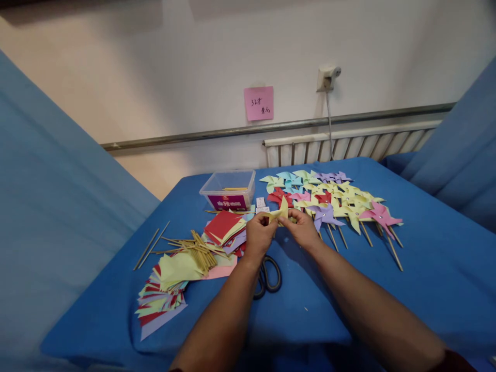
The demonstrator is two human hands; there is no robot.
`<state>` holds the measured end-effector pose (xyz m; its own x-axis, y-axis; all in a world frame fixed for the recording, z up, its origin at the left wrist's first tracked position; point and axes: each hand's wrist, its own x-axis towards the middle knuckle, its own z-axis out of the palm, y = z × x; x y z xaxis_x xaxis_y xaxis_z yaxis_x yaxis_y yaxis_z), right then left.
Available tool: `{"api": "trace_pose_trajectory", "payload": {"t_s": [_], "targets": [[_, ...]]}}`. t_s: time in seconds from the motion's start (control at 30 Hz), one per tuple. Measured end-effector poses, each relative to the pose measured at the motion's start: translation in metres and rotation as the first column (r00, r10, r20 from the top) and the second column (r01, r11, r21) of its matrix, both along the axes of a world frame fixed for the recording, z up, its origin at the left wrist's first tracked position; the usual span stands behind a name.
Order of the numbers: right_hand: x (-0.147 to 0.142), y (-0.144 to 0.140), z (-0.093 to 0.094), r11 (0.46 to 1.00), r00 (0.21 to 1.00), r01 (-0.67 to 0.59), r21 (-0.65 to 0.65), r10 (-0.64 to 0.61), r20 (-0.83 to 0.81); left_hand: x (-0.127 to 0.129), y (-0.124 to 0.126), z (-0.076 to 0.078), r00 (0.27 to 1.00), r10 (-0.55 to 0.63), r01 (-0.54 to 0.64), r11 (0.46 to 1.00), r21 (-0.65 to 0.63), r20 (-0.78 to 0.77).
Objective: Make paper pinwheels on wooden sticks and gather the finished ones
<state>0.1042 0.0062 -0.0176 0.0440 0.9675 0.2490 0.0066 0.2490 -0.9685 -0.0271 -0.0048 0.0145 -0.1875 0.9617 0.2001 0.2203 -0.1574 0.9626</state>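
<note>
A yellow paper pinwheel (pixel 284 207) is held up between my two hands above the middle of the table. My left hand (pixel 260 233) pinches its left side, and my right hand (pixel 301 227) grips the right side with thumb and fingers closed. The fingertips meet near the pinwheel's centre, so that part is hidden. Below my left wrist lies a pair of scissors (pixel 273 274) with black handles, its blades mostly out of sight. Beyond my right hand, finished pinwheels on sticks, such as a purple one (pixel 324 216) and a pink one (pixel 380 214), lie in a spread.
Left of my hands lie coloured paper sheets (pixel 222 227), a pile of thin wooden sticks (pixel 201 253) and a fanned paper stack (pixel 160 305). A clear plastic box (pixel 228 182) stands behind them, near small white boxes (pixel 261 203). Blue cloth covers the table (pixel 387 310).
</note>
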Motion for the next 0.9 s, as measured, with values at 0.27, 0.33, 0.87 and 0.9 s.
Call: {"api": "trace_pose_trajectory", "payload": {"t_s": [0.27, 0.33, 0.87, 0.9], "targets": [[0.0008, 0.0, -0.0002, 0.999, 0.999, 0.041, -0.002, -0.041, 0.031, 0.0023, -0.0025, 0.0023, 1.0, -0.019, 0.02, 1.0, -0.024, 0.007], [0.0002, -0.0012, 0.0011, 0.998, 0.997, 0.064, -0.002, -0.064, 0.038, 0.0026, -0.0024, 0.002, 1.0, -0.017, 0.017, 0.999, -0.033, 0.003], [-0.0034, -0.0061, -0.0014, 0.998, 0.991, 0.008, -0.056, -0.015, -0.135, 0.0034, -0.0013, 0.001, 0.986, -0.017, 0.039, 0.991, -0.129, 0.169], [-0.0042, -0.006, -0.002, 0.998, 0.991, 0.009, -0.06, -0.017, -0.134, 0.0036, -0.001, 0.0, 0.985, -0.015, 0.038, 0.99, -0.133, 0.171]]}}
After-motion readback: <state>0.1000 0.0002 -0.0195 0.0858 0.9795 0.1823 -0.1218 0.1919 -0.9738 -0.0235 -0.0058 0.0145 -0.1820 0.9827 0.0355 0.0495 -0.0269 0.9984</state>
